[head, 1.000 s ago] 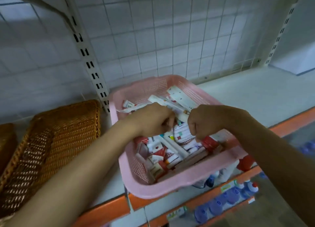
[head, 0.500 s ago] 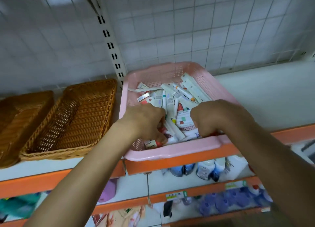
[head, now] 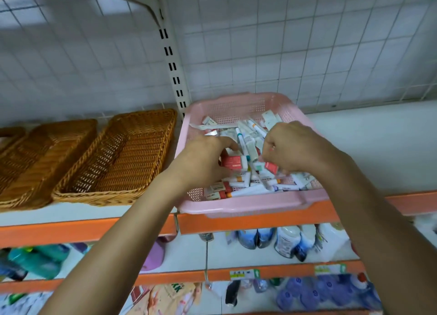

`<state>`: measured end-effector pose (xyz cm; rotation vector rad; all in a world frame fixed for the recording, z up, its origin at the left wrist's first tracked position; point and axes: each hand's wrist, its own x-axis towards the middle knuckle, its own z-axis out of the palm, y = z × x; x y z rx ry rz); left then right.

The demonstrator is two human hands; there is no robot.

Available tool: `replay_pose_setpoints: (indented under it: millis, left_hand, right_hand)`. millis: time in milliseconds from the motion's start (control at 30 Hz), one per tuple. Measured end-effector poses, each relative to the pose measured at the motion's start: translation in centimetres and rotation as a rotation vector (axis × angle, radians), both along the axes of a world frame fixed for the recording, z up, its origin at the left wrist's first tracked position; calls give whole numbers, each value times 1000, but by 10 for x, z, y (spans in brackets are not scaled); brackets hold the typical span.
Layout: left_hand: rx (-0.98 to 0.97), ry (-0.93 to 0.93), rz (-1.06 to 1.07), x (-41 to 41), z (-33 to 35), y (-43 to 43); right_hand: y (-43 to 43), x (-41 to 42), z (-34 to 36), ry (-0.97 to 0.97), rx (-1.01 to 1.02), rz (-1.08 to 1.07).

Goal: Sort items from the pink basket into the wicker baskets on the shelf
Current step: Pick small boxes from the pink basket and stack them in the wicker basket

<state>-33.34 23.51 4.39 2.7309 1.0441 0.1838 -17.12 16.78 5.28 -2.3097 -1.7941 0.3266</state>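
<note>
Inside the pink basket (head: 248, 207), picking is judged under way: a red-and-white box (head: 233, 162) is gripped by the left hand (head: 203, 158), the right hand (head: 295, 146) is curled, its hold untellable, and a carry to the wicker basket (head: 118, 163) just left is needed

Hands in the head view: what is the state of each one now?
Left hand: pinches a red box in the pink basket.
Right hand: curled among the tubes; whether it holds anything cannot be told.

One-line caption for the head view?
Head view: left hand and right hand reach into the tubes and boxes piled in the pink basket, wicker baskets standing to its left on the shelf.
</note>
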Motion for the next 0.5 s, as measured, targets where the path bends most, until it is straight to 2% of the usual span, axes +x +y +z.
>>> replay_pose_setpoints:
  millis: [167, 300, 500]
  left_hand:
    - [97, -165, 37, -12, 0, -1]
    - [111, -291, 104, -25, 2, 0]
    - [28, -404, 170, -62, 6, 0]
  right_hand:
    - [5, -9, 3, 393, 228, -46]
    - [7, -21, 1, 637, 244, -18]
    - [18, -58, 1, 935, 327, 25]
